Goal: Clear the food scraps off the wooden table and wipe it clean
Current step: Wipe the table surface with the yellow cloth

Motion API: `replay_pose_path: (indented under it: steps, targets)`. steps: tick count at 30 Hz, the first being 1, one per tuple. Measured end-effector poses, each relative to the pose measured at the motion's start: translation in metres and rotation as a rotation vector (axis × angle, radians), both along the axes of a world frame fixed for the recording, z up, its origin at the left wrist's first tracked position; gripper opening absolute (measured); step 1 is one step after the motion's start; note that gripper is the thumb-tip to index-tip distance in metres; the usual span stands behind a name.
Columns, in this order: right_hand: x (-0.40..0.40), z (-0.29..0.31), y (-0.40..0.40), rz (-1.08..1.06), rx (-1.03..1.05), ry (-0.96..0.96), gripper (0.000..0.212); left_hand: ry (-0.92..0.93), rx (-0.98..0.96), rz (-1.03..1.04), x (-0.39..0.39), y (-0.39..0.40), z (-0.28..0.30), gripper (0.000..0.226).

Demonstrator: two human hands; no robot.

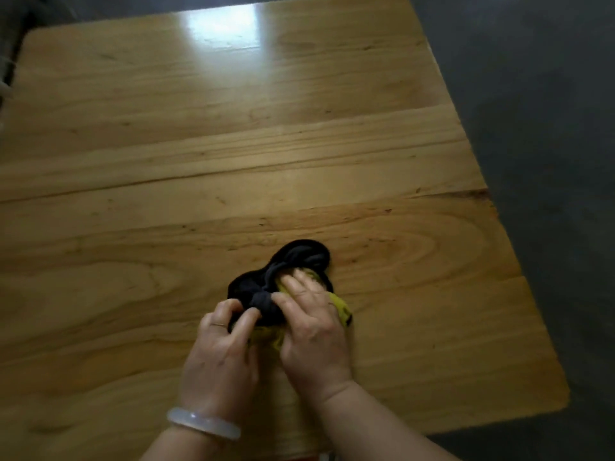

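A dark crumpled cloth (293, 261) lies on the wooden table (233, 144), a little right of centre and near me. Yellow peel-like scraps (339, 306) show under and inside the cloth. My left hand (221, 347) pinches the cloth's near edge between thumb and fingers. My right hand (314, 327) lies over the scraps, its fingers curled onto the bundle and touching the cloth. Part of the scraps is hidden beneath both hands.
The table's right edge (499, 227) drops off to a dark grey floor (549, 128). A bright glare patch (223, 24) sits on the far part of the tabletop. A pale bangle (203, 424) circles my left wrist.
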State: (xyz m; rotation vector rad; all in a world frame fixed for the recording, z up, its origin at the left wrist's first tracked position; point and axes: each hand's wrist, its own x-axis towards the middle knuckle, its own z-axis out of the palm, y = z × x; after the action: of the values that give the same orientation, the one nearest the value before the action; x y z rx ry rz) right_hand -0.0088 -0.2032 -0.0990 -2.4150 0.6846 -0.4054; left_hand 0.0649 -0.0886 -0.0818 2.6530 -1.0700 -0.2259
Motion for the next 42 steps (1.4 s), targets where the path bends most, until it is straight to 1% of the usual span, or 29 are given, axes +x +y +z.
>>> replay_pose_path:
  steps: [1, 4, 7, 9, 10, 12, 13, 14, 17, 19, 20, 23, 25, 27, 28, 30, 31, 32, 34, 36, 38, 39, 41, 42]
  targets:
    - [0.009, 0.001, 0.01, 0.043, 0.018, -0.009, 0.041, -0.037, -0.013, 0.022, 0.003, 0.013, -0.002, 0.039]
    - [0.021, -0.005, 0.026, 0.242, 0.025, -0.049, 0.033, -0.078, -0.009, 0.063, 0.006, 0.047, -0.006, 0.05]
    - [0.026, -0.01, 0.033, 0.473, -0.092, -0.058, 0.027, -0.061, 0.027, 0.051, 0.003, 0.087, 0.0, 0.058]
    - [0.031, -0.009, 0.029, 0.605, -0.216, 0.001, 0.034, -0.015, 0.061, 0.026, 0.004, 0.109, 0.008, 0.056]
    - [0.034, -0.008, 0.026, 0.637, -0.289, 0.07, 0.044, 0.016, 0.085, 0.035, 0.009, 0.117, 0.011, 0.057]
    - [0.048, -0.002, 0.024, 0.622, -0.346, 0.275, 0.07, 0.076, 0.154, 0.103, 0.026, 0.128, 0.015, 0.066]
    - [0.057, 0.005, 0.027, 0.58, -0.339, 0.372, 0.079, 0.074, 0.18, 0.147, 0.035, 0.129, 0.015, 0.072]
    - [0.067, 0.009, 0.031, 0.531, -0.341, 0.429, 0.084, 0.067, 0.199, 0.187, 0.046, 0.129, 0.017, 0.078]
    - [0.101, 0.017, 0.048, 0.415, -0.263, 0.556, 0.089, 0.065, 0.149, 0.333, 0.081, 0.121, 0.019, 0.083]
    - [0.125, 0.02, 0.059, 0.337, -0.225, 0.557, 0.089, 0.048, 0.117, 0.4, 0.105, 0.121, 0.02, 0.083]
    - [0.136, 0.02, 0.068, 0.317, -0.205, 0.541, 0.086, 0.027, 0.095, 0.399, 0.115, 0.126, 0.019, 0.08]
    - [0.158, 0.017, 0.102, 0.346, -0.144, 0.463, 0.07, -0.006, 0.04, 0.322, 0.127, 0.152, 0.015, 0.066]
    - [0.164, 0.02, 0.124, 0.424, -0.097, 0.395, 0.06, 0.022, 0.052, 0.296, 0.124, 0.17, 0.016, 0.055]
    - [0.161, 0.022, 0.145, 0.516, -0.049, 0.359, 0.058, 0.076, 0.091, 0.286, 0.115, 0.192, 0.016, 0.044]
    - [0.158, 0.023, 0.156, 0.545, -0.024, 0.34, 0.057, 0.1, 0.103, 0.281, 0.11, 0.204, 0.018, 0.041]
    - [0.143, 0.021, 0.172, 0.601, 0.027, 0.296, 0.054, 0.135, 0.106, 0.256, 0.096, 0.224, 0.021, 0.045]
    - [0.134, 0.019, 0.178, 0.635, 0.037, 0.278, 0.052, 0.141, 0.101, 0.228, 0.09, 0.233, 0.022, 0.045]
    - [0.124, 0.015, 0.183, 0.665, 0.04, 0.257, 0.049, 0.139, 0.098, 0.188, 0.085, 0.241, 0.022, 0.04]
    - [0.104, 0.01, 0.185, 0.739, 0.057, 0.219, 0.043, 0.13, 0.074, 0.084, 0.079, 0.254, 0.023, 0.023]
    - [0.087, 0.006, 0.178, 0.825, 0.09, 0.234, 0.04, 0.151, 0.006, -0.035, 0.074, 0.257, 0.022, 0.016]
    - [0.074, 0.005, 0.166, 0.886, 0.055, 0.262, 0.044, 0.156, -0.065, -0.152, 0.071, 0.252, 0.023, 0.018]
    - [0.07, 0.006, 0.159, 0.894, -0.014, 0.267, 0.046, 0.167, -0.085, -0.197, 0.07, 0.249, 0.024, 0.02]
    - [0.064, 0.005, 0.147, 0.812, -0.181, 0.291, 0.054, 0.172, -0.082, -0.239, 0.075, 0.241, 0.022, 0.017]
    - [0.064, 0.006, 0.142, 0.712, -0.223, 0.33, 0.062, 0.174, -0.062, -0.221, 0.08, 0.236, 0.022, 0.02]
